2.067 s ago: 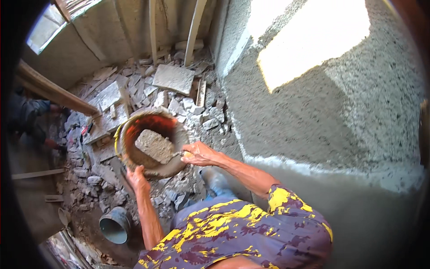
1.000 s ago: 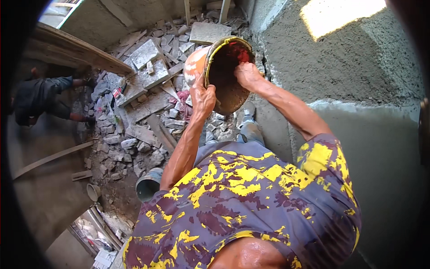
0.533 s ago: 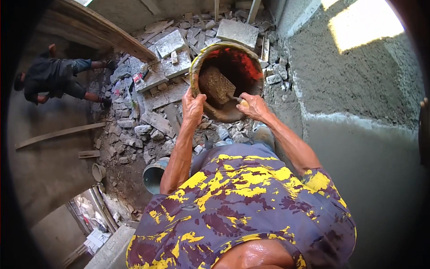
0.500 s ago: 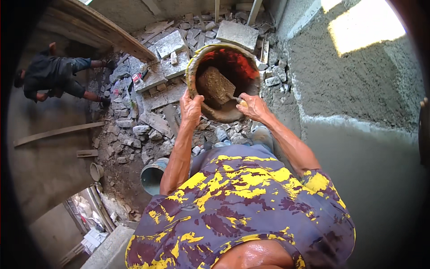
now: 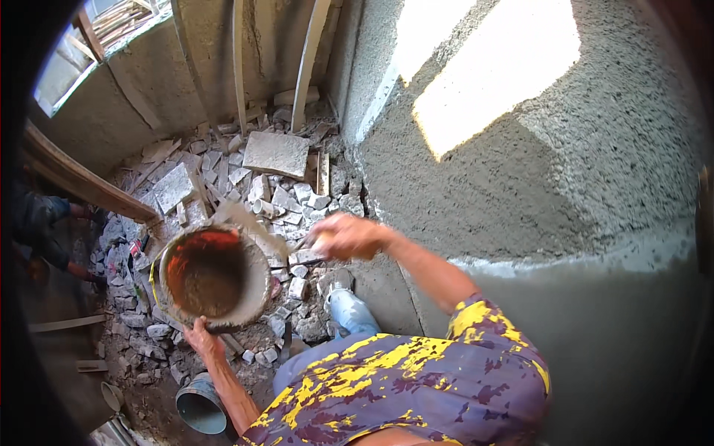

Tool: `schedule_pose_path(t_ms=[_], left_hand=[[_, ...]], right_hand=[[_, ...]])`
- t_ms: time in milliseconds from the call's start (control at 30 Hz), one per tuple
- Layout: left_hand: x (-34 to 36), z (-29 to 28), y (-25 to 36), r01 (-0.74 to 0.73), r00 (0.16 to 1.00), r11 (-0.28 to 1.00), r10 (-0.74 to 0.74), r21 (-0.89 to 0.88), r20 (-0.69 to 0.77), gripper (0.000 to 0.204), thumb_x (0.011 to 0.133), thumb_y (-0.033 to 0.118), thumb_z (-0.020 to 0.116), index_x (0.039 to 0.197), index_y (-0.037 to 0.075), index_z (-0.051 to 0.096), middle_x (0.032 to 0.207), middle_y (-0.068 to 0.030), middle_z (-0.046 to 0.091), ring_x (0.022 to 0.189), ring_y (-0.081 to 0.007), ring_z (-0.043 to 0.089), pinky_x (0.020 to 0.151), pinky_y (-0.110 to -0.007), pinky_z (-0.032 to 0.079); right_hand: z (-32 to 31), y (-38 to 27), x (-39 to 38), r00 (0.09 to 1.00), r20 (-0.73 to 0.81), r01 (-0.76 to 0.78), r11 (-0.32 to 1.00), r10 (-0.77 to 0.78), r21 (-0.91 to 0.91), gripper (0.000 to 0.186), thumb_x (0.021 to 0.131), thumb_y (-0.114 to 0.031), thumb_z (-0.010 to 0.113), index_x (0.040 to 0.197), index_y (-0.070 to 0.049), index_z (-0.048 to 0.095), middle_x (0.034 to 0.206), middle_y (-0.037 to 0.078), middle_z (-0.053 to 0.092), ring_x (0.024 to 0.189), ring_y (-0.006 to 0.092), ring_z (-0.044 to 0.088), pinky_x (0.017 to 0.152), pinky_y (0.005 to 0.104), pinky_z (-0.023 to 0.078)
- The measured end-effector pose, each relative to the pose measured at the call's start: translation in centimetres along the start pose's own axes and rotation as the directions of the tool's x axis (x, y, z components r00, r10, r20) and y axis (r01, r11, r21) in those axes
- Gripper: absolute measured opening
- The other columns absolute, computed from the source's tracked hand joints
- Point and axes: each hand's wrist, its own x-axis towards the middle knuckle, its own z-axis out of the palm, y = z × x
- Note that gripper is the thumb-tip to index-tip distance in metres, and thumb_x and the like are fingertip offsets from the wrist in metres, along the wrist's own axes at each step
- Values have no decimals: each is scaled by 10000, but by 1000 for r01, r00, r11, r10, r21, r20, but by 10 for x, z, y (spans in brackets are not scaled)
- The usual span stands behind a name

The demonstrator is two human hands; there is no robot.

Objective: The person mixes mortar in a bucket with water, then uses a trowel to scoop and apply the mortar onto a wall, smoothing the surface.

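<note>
The left hand (image 5: 202,340) clasps one bucket (image 5: 258,286) by its near rim; the right hand (image 5: 353,236) is closed round one trowel (image 5: 251,225), its blurred blade left of that grip, contact with the bucket unclear. A second bucket (image 5: 202,385) stands nearer the body. Far left, one co-worker (image 5: 46,215) is dim, partly cut off.

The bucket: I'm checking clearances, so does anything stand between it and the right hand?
Only the trowel, gripped in the right hand: its blurred blade spans the gap toward the far rim of the bucket. Nothing else visible intervenes; the rubble lies below.
</note>
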Motion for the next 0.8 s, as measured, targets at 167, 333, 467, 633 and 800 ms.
schedule_pose_path(t_ms=[167,333,467,633,800], left_hand=[[10,11,-30,19,1000,955,-22,297,8,443,688,29,509,1127,-29,504,1057,-118,559,864,-216,537,769,-313,458],[-8,5,-48,128,992,977,-129,170,-5,477,645,-9,518,1123,-3,519,960,-81,565,824,-202,535,731,-315,463],[-1,55,-34,129,973,979,-155,157,171,480,631,-51,531,1108,1,536,907,-50,579,791,-170,540,715,-282,452],[-16,114,-20,74,856,997,-76,24,512,440,764,-25,530,1196,47,500,861,9,524,714,-85,482,612,-241,417],[-30,179,-3,-343,738,906,97,247,668,257,703,72,548,952,11,569,666,-18,470,595,-130,424,532,-314,370]], right_hand=[[-308,-1,-111,645,-760,334,924,-81,185,180,882,-254,554,747,-138,535,553,-11,468,412,100,423,354,250,353],[-203,-104,-220,-118,-791,188,769,-600,-611,221,923,-291,499,877,-80,543,581,-5,479,444,101,432,379,261,377],[-101,-81,-181,88,-932,-368,858,-353,-359,261,935,-295,447,968,-44,511,657,68,539,563,113,521,483,254,473],[33,48,-65,800,-482,-277,492,-358,-825,268,802,-160,461,1005,-15,558,828,259,603,769,366,631,592,453,518],[53,81,44,498,-611,-593,272,-616,-758,150,751,-112,553,826,3,612,765,173,568,700,304,594,527,403,519]])
